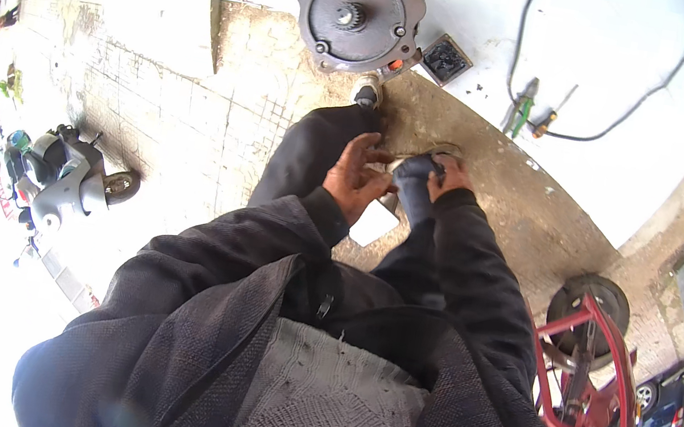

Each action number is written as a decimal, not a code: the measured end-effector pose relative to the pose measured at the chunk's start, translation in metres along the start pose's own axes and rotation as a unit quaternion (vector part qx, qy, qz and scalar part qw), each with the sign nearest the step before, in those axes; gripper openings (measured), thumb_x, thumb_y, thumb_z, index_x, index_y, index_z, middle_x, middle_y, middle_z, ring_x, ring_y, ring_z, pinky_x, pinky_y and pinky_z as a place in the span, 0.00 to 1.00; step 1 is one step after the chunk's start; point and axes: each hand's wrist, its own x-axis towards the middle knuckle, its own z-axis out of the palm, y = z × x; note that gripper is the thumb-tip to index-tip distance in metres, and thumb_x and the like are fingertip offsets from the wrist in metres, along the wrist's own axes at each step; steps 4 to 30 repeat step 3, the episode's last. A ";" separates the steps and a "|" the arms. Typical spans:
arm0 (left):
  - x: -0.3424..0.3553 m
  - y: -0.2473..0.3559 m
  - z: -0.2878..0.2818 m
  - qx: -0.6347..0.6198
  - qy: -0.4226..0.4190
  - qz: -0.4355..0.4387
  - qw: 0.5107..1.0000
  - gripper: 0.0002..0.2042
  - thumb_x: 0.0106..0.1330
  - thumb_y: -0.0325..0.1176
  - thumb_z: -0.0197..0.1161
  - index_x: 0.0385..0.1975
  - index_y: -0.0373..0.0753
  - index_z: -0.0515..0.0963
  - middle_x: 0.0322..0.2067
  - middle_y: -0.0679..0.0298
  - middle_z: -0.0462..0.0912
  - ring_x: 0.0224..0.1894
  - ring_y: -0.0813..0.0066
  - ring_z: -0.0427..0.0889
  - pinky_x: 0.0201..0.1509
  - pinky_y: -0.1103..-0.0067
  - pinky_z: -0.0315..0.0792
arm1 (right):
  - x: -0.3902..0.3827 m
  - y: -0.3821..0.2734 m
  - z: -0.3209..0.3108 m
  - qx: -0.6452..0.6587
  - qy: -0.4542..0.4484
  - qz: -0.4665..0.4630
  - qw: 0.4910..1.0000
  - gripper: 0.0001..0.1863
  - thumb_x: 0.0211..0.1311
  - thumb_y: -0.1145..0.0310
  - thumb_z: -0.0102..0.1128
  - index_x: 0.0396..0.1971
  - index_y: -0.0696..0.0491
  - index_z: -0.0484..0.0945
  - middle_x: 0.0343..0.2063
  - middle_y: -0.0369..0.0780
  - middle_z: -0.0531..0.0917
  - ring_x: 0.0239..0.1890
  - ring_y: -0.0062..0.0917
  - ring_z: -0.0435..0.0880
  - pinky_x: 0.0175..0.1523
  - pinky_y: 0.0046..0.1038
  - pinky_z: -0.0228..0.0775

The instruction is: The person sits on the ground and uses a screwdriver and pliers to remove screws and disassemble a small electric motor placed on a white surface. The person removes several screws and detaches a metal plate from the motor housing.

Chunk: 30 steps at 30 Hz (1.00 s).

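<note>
My left hand (357, 178) is between my knees, palm turned inward, fingers bent and apart. A small pale patch lies by its fingertips, too unclear to name. My right hand (451, 180) rests on my right knee (415, 174), its thumb and fingers apart over the dark trouser cloth. Ahead of my left foot (368, 91) stands a round grey metal housing (365, 21) with bolt lugs around its rim and a small toothed gear at its centre. Neither hand touches it. A small dark square tray (446, 59) lies just right of the housing.
A green-handled tool (522, 108) and an orange-and-black screwdriver (544, 123) lie on the pale floor beside a black cable (624, 125). A red metal frame with a wheel (586, 322) stands close on my right. Farther left is a grey scooter (76, 183).
</note>
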 end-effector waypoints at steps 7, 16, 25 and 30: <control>-0.064 0.091 -0.014 0.097 0.000 0.032 0.995 0.31 0.69 0.21 0.57 0.71 0.38 0.54 0.55 0.49 0.76 0.45 0.65 0.85 0.50 0.72 0.78 | -0.093 -0.020 -0.093 -0.019 0.129 -0.008 0.991 0.18 0.55 0.66 0.66 0.47 0.52 0.81 0.47 0.50 0.82 0.52 0.48 0.81 0.57 0.41 0.75; -0.064 0.091 -0.014 0.097 0.000 0.032 0.995 0.31 0.69 0.21 0.57 0.71 0.38 0.54 0.55 0.49 0.76 0.45 0.65 0.85 0.50 0.72 0.78 | -0.093 -0.020 -0.093 -0.019 0.129 -0.008 0.991 0.18 0.55 0.66 0.66 0.47 0.52 0.81 0.47 0.50 0.82 0.52 0.48 0.81 0.57 0.41 0.75; -0.064 0.091 -0.014 0.097 0.000 0.032 0.995 0.31 0.69 0.21 0.57 0.71 0.38 0.54 0.55 0.49 0.76 0.45 0.65 0.85 0.50 0.72 0.78 | -0.093 -0.020 -0.093 -0.019 0.129 -0.008 0.991 0.18 0.55 0.66 0.66 0.47 0.52 0.81 0.47 0.50 0.82 0.52 0.48 0.81 0.57 0.41 0.75; -0.064 0.091 -0.014 0.097 0.000 0.032 0.995 0.31 0.69 0.21 0.57 0.71 0.38 0.54 0.55 0.49 0.76 0.45 0.65 0.85 0.50 0.72 0.78 | -0.093 -0.020 -0.093 -0.019 0.129 -0.008 0.991 0.18 0.55 0.66 0.66 0.47 0.52 0.81 0.47 0.50 0.82 0.52 0.48 0.81 0.57 0.41 0.75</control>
